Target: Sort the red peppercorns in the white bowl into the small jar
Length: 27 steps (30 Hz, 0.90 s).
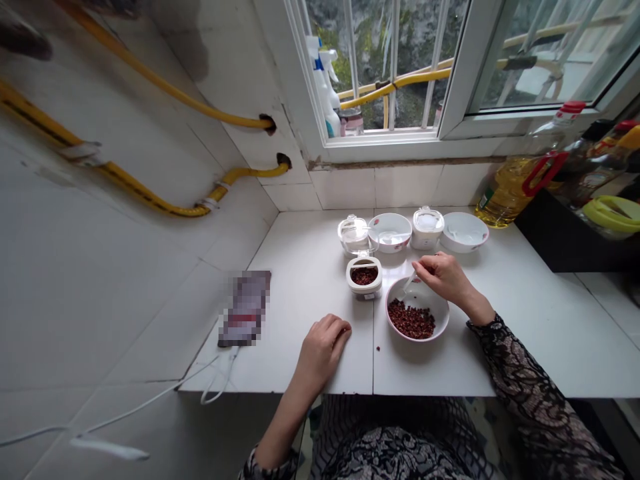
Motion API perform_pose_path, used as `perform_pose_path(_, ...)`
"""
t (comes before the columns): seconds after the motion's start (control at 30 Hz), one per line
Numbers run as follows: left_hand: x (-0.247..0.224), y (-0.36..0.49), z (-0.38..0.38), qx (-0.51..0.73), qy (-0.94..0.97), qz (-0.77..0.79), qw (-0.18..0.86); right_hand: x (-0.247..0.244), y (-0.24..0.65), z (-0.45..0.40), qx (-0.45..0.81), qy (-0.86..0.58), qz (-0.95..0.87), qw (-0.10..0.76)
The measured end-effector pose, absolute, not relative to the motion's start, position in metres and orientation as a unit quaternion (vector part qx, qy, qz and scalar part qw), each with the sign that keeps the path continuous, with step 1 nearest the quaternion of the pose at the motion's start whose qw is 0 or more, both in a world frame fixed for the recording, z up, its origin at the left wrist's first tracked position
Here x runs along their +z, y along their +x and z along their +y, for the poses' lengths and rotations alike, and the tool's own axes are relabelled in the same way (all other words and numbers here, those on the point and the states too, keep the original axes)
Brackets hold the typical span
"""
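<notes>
My right hand [440, 277] pinches the handle of a small white spoon [409, 283]. The spoon slants down into a white bowl with a pink rim [441, 328], over a heap of dark red Sichuan peppercorns [413, 321]. Left of that bowl stands a seasoning jar [365, 289] with its clear lid raised, and more red peppercorns show inside it. My left hand [325, 343] rests on the white counter with its fingers curled together and nothing visible in them. One stray peppercorn [379, 349] lies between that hand and the bowl.
Behind stand two lidded seasoning jars, one left [353, 233], one right [428, 228], and two white bowls, one patterned [390, 230], one plainer [466, 232]. An oil bottle [505, 193] and a black box of bottles [560, 247] occupy the right. A blurred flat object [245, 308] lies left, near a white cable [220, 393].
</notes>
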State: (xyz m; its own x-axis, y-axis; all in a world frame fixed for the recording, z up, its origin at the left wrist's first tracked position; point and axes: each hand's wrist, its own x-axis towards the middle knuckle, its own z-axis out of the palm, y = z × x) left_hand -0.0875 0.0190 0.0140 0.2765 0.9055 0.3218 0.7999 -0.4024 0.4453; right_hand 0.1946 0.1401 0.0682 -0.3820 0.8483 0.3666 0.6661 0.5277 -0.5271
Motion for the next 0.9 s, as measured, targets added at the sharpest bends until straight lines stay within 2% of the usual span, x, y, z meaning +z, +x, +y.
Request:
perform_pose_path(0.33, 0.002, -0.084, 0.019, 0.252, 0.82, 0.513, -0.022, 0.068, 0.195, 0.139, 0.12, -0.462, -0.824, 0.305)
perform_pose_path(0.7, 0.074, -0.068, 0.074, 0.311, 0.82, 0.465, -0.122, 0.07, 0.196, 0.138, 0.115, -0.46, -0.83, 0.294)
perform_pose_path(0.9, 0.076, -0.061, 0.068, 0.33, 0.824, 0.444, -0.12, 0.067, 0.196, 0.139, 0.1, -0.466, -0.829, 0.292)
